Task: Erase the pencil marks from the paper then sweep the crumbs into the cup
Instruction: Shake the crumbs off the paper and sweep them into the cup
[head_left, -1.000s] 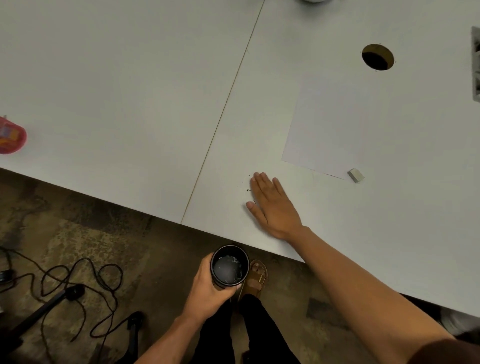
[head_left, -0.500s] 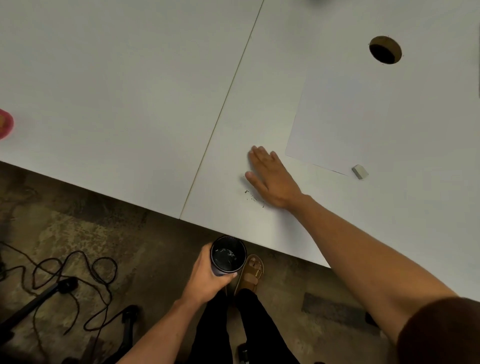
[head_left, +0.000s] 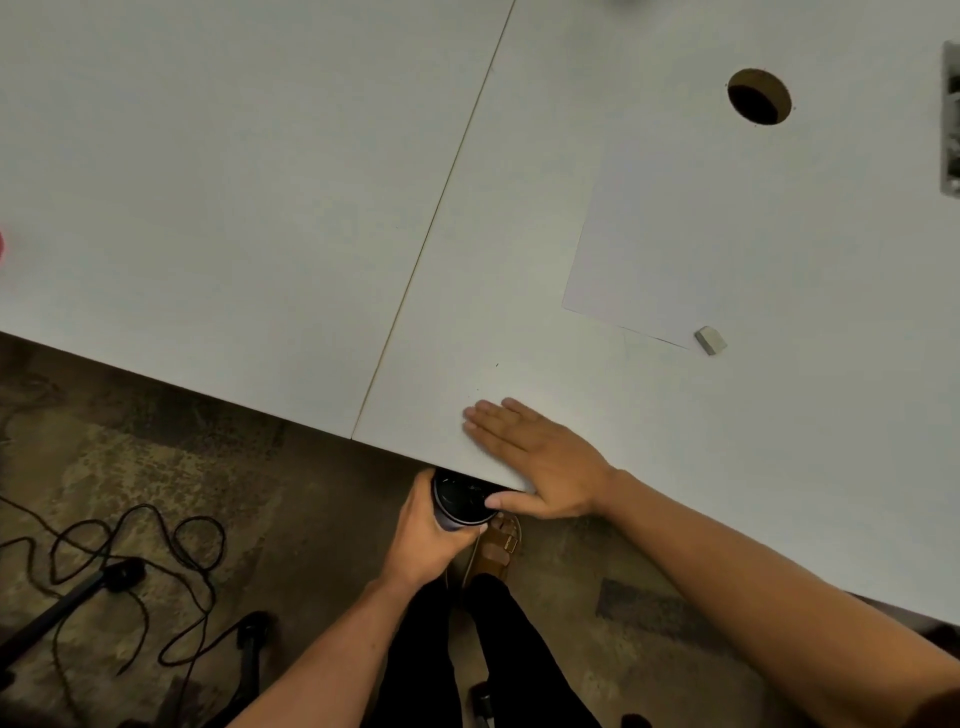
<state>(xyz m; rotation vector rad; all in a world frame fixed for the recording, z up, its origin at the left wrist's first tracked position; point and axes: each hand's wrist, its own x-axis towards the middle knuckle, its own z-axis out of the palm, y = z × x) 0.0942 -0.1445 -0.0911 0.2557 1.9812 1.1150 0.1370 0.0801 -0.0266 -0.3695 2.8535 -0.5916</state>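
Seemingly erased, the paper (head_left: 727, 218) appears blank. The cup (head_left: 460, 501), gripped by the left hand (head_left: 428, 535), is held under the bench (head_left: 260, 182) edge; the flat, empty right hand (head_left: 535, 457) is judged to be finishing the sweep, a few specks (head_left: 497, 365) remaining.

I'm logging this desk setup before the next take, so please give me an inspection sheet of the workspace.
Surface: white two-panel table with a seam and a round cable hole.
Job's things: white paper sheet flat; small grey eraser at its near corner; dark round cup under the table edge; few dark crumbs.
Clutter: pink object at left edge.
Hands: left hand grips cup; right hand flat at edge.
Cables: black cords on floor.
Surroundings: mottled floor, brown sandal.
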